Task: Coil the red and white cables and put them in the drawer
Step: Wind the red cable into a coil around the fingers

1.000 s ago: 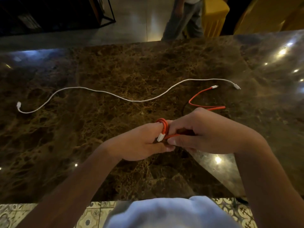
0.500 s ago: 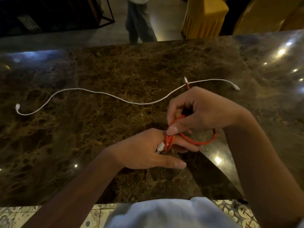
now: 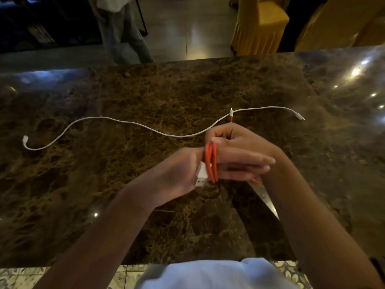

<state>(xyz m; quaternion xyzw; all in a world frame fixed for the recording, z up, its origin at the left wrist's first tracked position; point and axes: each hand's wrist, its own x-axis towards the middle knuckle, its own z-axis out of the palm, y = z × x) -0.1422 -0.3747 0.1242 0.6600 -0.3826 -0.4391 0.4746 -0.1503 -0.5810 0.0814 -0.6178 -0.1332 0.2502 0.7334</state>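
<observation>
The brown marble tabletop (image 3: 145,97) carries everything here, and no drawer or other container shows anywhere on it. Beyond the fingers, the white cable (image 3: 129,122) lies uncoiled in a long wave across the stone, its ends well apart to the left and right. Nearer, the left hand (image 3: 183,172) has its fingers (image 3: 245,161) stretched out straight, with the red cable (image 3: 210,161) wound in several loops round them and its white USB plug (image 3: 201,176) hanging at the palm side. The right hand (image 3: 235,138) sits just behind those loops, its fingers curled, apparently pinching the strand; the red cable's small far plug (image 3: 231,112) pokes up just past them, touching or crossing the white cable. Judging by this, the red coil is nearly wound: the next move calls for tucking that short tail in, slipping the loops off without letting them spring, then starting on the white cable.
</observation>
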